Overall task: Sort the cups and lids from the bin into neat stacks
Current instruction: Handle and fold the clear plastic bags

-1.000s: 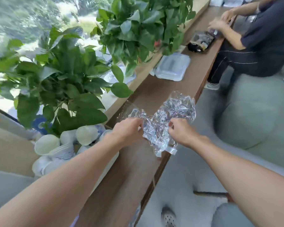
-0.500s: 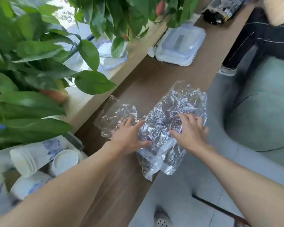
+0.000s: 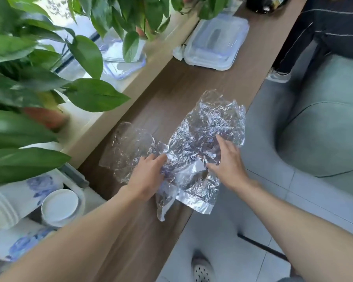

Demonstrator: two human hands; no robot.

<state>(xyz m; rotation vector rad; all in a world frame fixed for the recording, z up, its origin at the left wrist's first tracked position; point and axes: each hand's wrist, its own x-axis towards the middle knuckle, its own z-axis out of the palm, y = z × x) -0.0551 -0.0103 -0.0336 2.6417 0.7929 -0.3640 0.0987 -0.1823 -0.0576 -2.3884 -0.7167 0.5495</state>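
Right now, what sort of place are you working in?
Probably an office lounge or café window bar: a long wooden counter runs beside a window sill crowded with leafy plants, cushioned green seating sits alongside, and another person sits further down.

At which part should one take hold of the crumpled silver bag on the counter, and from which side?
Likely the flat sealed strip at the near end of the silver bag. That end overhangs the edge of the counter on the right, so a thumb and fingers can pinch it from that side. The middle is crumpled and lies on the wood.
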